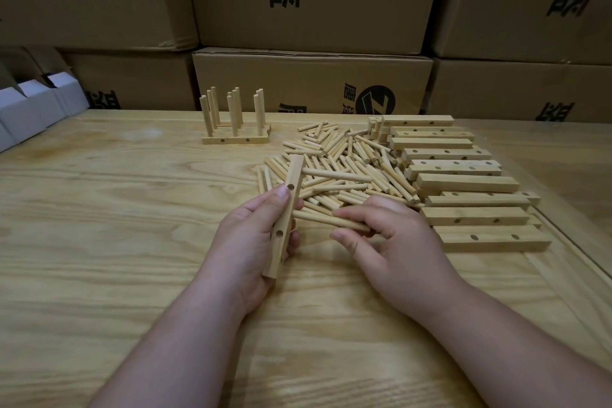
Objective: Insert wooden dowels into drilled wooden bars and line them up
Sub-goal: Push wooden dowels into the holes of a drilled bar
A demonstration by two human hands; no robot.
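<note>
Head view: we see the left hand (pixel 251 238) gripping a drilled bar (pixel 284 217), thumb on the front face near the upper hole, fingers curled round the back. Bar stands nearly on end, tilted a bit to the right at the top, w/ two holes facing us. One dowel (pixel 334 176) already sticks out of the bar's upper part, pointing right, approx. level.

The right hand (pixel 387 242) pinches a second dowel (pixel 328 220) btwn thumb and fingertips; its left end is at the bar's lower part, just beside the lower hole. We can't tell if the tip is in the hole or only touching.

Behind the hands, a loose pile of dowels (pixel 344 156) lies on the wooden table (pixel 116 209). Right of the pile, a row of drilled bars (pixel 463 182) lies flat, side by side, running front to back.

Far left-center of the table, finished bars (pixel 235 139) stand lined up together, w/ dowels upright in them.

Cardboard boxes (pixel 311 83) w/ black print are stacked behind the table; white boxes (pixel 29 106) sit at the far left edge.
</note>
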